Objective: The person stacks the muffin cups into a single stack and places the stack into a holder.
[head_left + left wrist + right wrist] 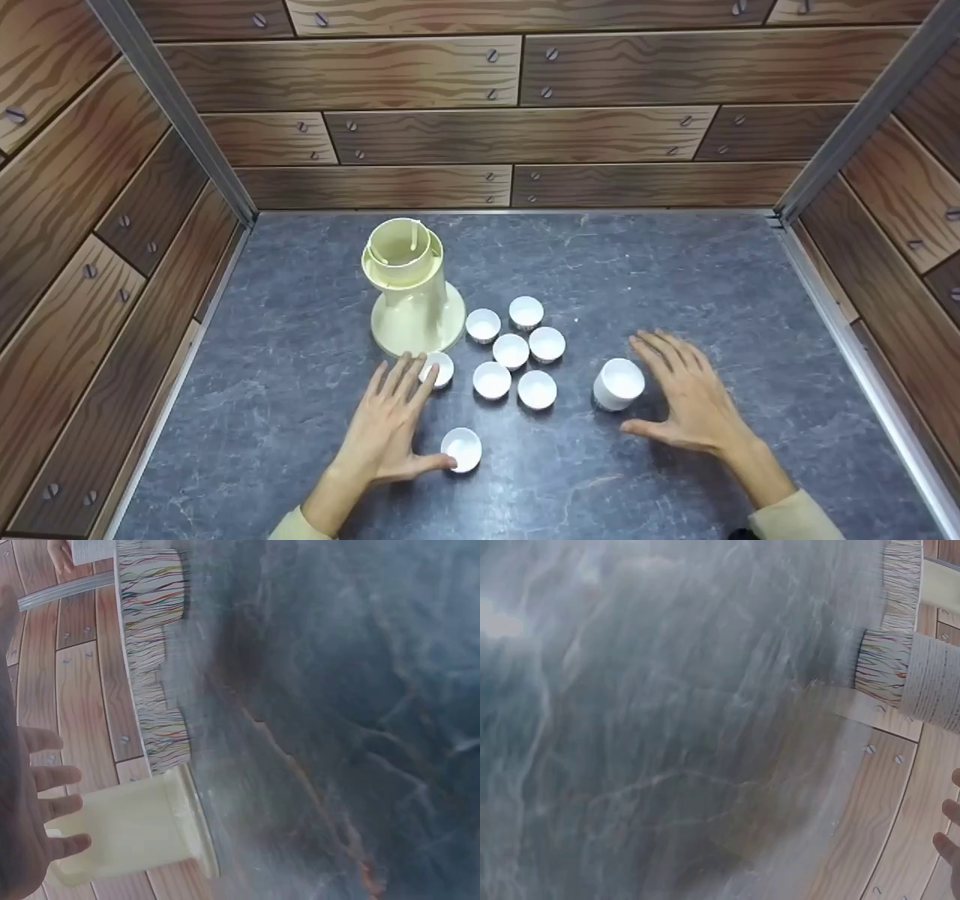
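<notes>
My left hand (386, 431) is spread with straight fingers. Its thumb tip overlaps the rim of a small white cup (463, 448) in the head view, while the fingertips reach over the edge of another white cup (439, 369). On the right, my right hand (694, 401) is held open around the right side of a taller white stack of nested cups (619, 381), thumb and fingers apart with a gap to it. The right wrist view shows the stack's side (937, 682), with coloured lines at the bottom and fine bands above.
Several small white cups (511, 351) stand grouped in the middle. Behind the left hand is a cream dispenser-like stand (409, 319) with a round base and open tube top. Wood-patterned walls (420, 135) enclose the dark marbled table (675, 270) at the back and both sides.
</notes>
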Demonstrator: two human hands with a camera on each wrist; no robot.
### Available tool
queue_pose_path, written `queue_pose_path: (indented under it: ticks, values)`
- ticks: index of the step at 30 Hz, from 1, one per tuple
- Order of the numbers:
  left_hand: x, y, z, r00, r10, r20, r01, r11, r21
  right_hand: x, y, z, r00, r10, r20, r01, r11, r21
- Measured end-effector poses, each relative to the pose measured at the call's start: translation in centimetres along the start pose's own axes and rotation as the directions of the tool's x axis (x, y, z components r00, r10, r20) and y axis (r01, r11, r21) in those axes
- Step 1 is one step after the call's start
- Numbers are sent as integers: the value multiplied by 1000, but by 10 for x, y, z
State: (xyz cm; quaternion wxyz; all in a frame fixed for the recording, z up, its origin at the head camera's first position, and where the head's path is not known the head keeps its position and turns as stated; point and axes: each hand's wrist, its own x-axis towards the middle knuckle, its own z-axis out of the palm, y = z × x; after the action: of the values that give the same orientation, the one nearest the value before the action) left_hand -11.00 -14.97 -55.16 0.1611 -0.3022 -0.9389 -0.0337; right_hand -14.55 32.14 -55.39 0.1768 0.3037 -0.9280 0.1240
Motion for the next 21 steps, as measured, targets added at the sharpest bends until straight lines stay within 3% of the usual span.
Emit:
queue_pose_path:
  ticks: [6,21]
  values:
    - [-7,3,4,999,23,-25,-24,999,-28,1,6,5,999,10,34,-11,999,46]
    - [-19,12,11,999,35,0,-35,995,-91,3,10,22,991,58,123,-66,996,65]
